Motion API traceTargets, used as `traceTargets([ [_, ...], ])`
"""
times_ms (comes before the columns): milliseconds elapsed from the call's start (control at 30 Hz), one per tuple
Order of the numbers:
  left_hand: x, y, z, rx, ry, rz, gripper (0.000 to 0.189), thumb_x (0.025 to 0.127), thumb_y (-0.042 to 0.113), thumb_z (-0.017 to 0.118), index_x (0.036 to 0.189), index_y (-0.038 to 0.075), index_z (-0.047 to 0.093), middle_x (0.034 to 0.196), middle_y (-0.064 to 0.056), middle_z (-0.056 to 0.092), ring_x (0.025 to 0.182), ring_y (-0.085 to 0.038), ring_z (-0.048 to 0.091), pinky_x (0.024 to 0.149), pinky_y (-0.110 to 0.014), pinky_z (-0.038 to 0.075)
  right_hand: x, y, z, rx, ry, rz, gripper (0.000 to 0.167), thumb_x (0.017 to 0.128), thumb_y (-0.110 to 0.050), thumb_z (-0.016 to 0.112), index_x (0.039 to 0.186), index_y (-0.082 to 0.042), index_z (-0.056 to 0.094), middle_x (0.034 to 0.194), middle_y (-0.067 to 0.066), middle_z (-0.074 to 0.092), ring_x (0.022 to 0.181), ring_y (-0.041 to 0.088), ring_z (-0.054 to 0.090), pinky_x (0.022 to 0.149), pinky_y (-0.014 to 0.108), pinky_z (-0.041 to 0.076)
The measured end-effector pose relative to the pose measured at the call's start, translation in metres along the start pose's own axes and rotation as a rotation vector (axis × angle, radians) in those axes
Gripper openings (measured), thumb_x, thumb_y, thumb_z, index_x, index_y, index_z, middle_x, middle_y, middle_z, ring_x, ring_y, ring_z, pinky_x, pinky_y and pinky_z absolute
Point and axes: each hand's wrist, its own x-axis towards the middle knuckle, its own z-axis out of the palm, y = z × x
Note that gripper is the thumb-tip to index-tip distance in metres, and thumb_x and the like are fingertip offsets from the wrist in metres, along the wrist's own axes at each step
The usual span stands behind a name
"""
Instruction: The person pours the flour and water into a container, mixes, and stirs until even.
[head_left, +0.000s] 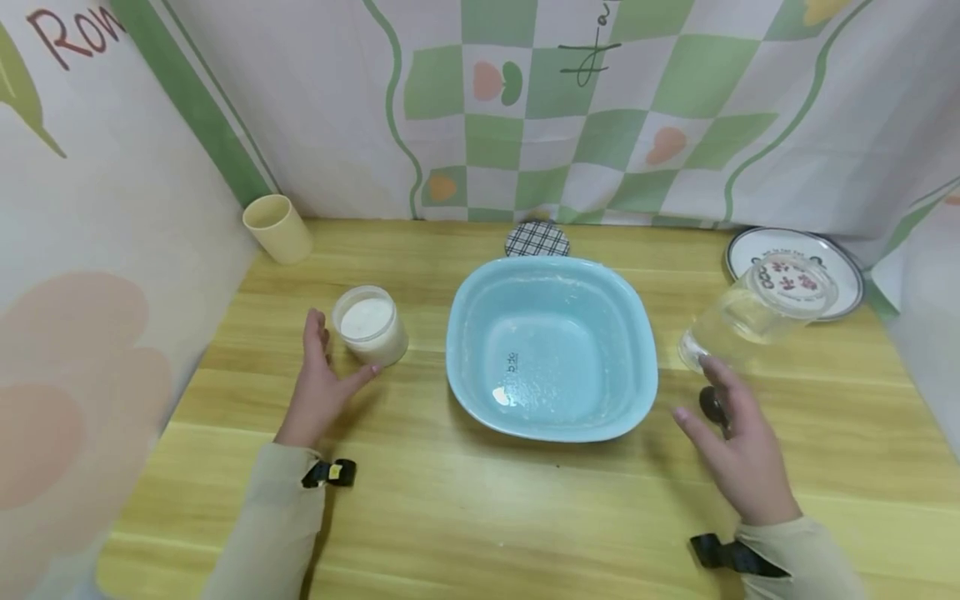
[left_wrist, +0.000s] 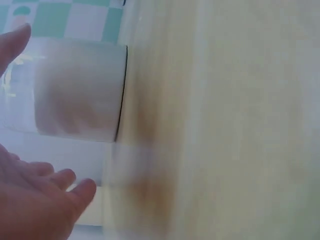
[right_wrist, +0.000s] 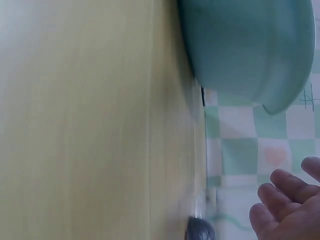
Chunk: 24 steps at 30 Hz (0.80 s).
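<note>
In the head view, my left hand [head_left: 322, 396] spreads thumb and fingers beside a clear jar [head_left: 371, 329] with white contents. The left wrist view shows the jar [left_wrist: 75, 90] upright on the table, between thumb and fingers, with a gap to the fingers. My right hand [head_left: 750, 458] hovers right of a light blue basin [head_left: 551, 425], fingers apart and holding nothing. Close by its fingers are a tall clear glass [head_left: 738, 312] and a dark rounded object [head_left: 709, 404], partly hidden by the hand. The basin's side [right_wrist: 240, 50] shows in the right wrist view.
A pale yellow cup [head_left: 279, 232] stands at the back left of the wooden table [head_left: 465, 517]. Behind the basin lies a checked round coaster [head_left: 537, 239]. A white plate with a dark rim [head_left: 843, 287] sits at the back right. Patterned cloth [head_left: 322, 108] borders the table.
</note>
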Motion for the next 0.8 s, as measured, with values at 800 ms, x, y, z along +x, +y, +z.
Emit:
traceTargets([
  [800,0.030,-0.012,0.019,-0.306,0.011,0.031,0.124,0.079,0.001,0.082,0.161,0.019,-0.010,0.162,-0.013,0.020,0.149,-0.028,0.022,0.124,-0.041,0.013,0.033,-0.018,0.048,0.563,0.115,0.103,0.039,0.105,-0.004,0.044,0.142,0.007,0.049,0.137,0.012,0.058,0.125,0.017,0.054,0.100,0.017,0.047],
])
